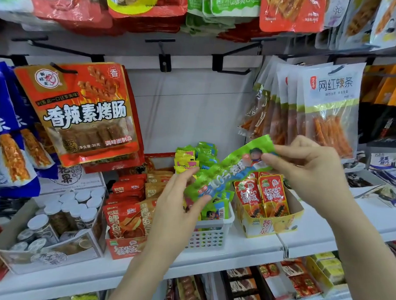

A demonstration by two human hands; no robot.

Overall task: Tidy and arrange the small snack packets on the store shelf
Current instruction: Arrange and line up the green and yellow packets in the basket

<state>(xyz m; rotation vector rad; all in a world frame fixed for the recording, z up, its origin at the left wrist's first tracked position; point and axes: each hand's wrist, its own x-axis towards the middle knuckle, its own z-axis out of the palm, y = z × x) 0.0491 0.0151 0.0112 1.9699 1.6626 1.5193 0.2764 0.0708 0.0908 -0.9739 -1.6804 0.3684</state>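
Observation:
A long green snack packet [228,169] with blue print stretches slantwise between my two hands above the shelf. My left hand [178,203] pinches its lower end with thumb and fingers. My right hand [305,163] pinches its upper end. Beneath it stands a white perforated basket [208,235] holding several small green and yellow packets [193,156]. To the right of the basket, red packets [261,193] stand upright in a yellow cardboard tray [271,225].
Left of the basket a red box [124,246] holds orange and red packets, and a carton of white-capped jars [60,214] sits further left. Large bags hang from hooks: red [80,113] at left, clear strip bags [326,110] at right. The white shelf edge [210,263] runs below.

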